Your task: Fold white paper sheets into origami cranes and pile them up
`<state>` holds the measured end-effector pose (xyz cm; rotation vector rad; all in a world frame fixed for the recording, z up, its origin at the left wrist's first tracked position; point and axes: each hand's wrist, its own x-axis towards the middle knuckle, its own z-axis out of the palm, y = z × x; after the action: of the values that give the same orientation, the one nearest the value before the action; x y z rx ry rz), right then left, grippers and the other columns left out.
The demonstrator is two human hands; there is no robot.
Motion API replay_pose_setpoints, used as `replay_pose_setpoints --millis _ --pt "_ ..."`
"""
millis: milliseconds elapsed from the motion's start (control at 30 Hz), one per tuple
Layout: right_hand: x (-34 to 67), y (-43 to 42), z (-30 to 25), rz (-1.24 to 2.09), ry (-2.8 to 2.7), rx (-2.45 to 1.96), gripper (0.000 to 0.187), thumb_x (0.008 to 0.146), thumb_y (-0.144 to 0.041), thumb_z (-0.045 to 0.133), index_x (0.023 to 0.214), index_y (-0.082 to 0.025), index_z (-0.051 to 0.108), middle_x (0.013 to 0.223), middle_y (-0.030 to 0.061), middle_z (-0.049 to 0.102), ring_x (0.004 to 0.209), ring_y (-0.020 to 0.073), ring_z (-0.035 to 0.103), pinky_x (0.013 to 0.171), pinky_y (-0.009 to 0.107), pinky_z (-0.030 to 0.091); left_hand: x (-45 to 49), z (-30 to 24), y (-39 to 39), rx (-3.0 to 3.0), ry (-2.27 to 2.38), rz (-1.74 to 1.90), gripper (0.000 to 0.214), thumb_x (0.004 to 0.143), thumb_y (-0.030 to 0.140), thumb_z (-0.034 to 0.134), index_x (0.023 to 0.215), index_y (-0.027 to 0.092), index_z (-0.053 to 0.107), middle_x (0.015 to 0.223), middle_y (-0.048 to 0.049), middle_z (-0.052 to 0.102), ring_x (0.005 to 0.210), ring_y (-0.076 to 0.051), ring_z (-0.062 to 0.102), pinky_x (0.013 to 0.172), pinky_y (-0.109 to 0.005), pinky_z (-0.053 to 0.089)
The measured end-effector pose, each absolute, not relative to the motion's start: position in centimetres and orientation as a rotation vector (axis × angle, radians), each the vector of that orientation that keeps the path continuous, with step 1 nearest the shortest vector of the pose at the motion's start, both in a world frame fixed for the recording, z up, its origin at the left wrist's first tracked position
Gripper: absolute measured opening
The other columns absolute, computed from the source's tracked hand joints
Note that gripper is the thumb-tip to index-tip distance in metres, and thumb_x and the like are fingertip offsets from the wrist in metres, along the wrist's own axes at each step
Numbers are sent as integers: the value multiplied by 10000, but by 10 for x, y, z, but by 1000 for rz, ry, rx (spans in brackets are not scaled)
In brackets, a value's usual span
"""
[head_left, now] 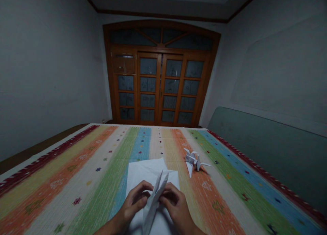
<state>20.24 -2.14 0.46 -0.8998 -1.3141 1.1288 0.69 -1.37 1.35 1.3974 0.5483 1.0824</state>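
Our left hand (136,200) and right hand (176,201) both pinch the folded paper (151,208) between them, above the white sheets (139,173); we should keep its edges aligned and press lightly, avoiding stray creases.

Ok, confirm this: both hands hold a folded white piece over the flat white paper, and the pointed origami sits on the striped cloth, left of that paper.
The side is wrong: the head view shows the pointed origami on the striped cloth, right of the flat white paper. The rest stands: the left hand and right hand hold the folded white piece over it.
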Motion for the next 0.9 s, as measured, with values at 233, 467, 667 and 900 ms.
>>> replay_pose_setpoints --millis 233,467,667,900 --pt "202 -21 -3 1335 -1318 -779 414 753 -501 872 963 -194 691 843 51 734 774 237 695 703 316 522 7 8 -10 1415 571 1091 453 915 618 696 1044 184 693 957 -64 641 923 -270 609 812 -335 478" --pt "198 -25 -6 1393 -1267 -763 450 741 -503 890 980 -209 646 790 15 696 742 208 677 680 289 503 10 13 -13 1489 551 1099 424 922 594 715 1024 182 703 927 -56 657 907 -259 625 828 -336 471" --pt "198 -24 -5 1306 -1273 -801 418 695 -469 927 912 -193 700 821 17 676 730 184 633 678 279 496 12 6 -9 1490 534 1095 479 886 617 756 1088 189 682 965 -60 650 924 -259 617 854 -351 470" --pt "203 -22 -6 1318 -1357 -751 435 762 -533 874 977 -183 731 918 75 745 876 256 704 829 362 523 12 -5 -3 1471 613 1154 472 832 598 819 941 186 617 839 7 547 771 -177 542 696 -258 426"
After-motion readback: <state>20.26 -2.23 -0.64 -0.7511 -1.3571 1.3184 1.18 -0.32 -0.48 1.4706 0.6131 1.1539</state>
